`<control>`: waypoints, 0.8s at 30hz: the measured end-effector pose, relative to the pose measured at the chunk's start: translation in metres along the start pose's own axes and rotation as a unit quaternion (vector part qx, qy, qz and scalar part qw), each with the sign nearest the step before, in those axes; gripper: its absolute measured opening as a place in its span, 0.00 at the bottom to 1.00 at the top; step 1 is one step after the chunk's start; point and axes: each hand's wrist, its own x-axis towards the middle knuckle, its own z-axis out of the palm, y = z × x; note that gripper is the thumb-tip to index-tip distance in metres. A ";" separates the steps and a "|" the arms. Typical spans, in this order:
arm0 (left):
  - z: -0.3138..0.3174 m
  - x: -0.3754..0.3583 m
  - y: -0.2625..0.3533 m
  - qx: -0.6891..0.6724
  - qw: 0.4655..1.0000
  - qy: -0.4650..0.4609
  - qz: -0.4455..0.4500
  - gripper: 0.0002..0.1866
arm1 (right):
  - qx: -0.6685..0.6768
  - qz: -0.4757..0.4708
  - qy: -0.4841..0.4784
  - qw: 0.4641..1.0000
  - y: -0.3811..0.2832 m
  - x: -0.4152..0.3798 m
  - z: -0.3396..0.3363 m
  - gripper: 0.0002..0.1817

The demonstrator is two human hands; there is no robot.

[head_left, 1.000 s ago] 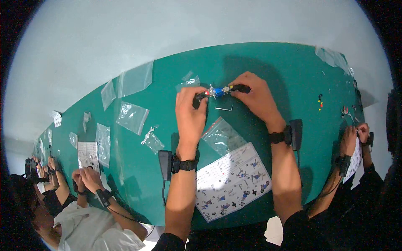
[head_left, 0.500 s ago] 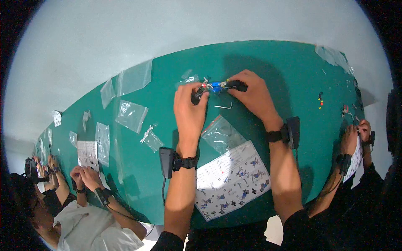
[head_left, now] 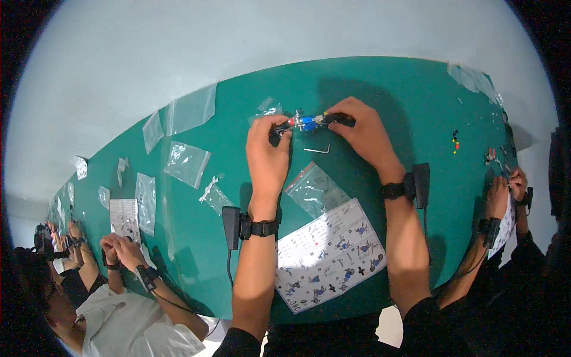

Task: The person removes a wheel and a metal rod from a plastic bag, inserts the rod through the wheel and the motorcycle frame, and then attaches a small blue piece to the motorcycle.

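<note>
A small blue toy motorcycle [head_left: 308, 122] with black wheels lies between my two hands, above the green table. My left hand [head_left: 266, 146] pinches its left end, around a black wheel near a red part. At the other end, the fingers of my right hand [head_left: 360, 128] close on the other black wheel. Just below the toy rests an L-shaped hex key [head_left: 317, 149]. A clear bag [head_left: 270, 108] lies behind my left fingers, and a zip bag [head_left: 317, 189] is nearer to me, partly under the printed instruction sheet [head_left: 330, 256].
On the green table [head_left: 238, 143] to the left are a small wrench [head_left: 208, 189] and several clear bags [head_left: 187, 165]. Tiny yellow, red and black parts [head_left: 456, 143] sit to the right. Co-workers' hands [head_left: 122, 251] work at the left, others [head_left: 505, 190] at the right.
My hands still grip the toy motorcycle by both ends. It has turned slightly, so more of its blue body and silver parts show. My left hand has shifted slightly left.
</note>
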 end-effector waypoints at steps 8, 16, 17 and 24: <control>0.002 0.002 0.010 0.056 0.998 -0.009 0.041 0.26 | -0.016 0.003 0.005 1.000 -0.002 0.001 0.002 0.14; 0.009 0.003 0.015 0.088 0.991 -0.048 0.091 0.29 | -0.042 -0.011 0.006 0.999 0.000 0.002 0.008 0.13; 0.009 0.005 0.014 0.091 0.991 -0.043 0.092 0.29 | -0.043 -0.024 0.006 0.999 0.001 0.002 0.009 0.14; 0.011 0.007 0.013 0.123 0.988 -0.039 0.083 0.26 | -0.025 -0.008 -0.003 1.000 -0.002 0.002 0.008 0.14</control>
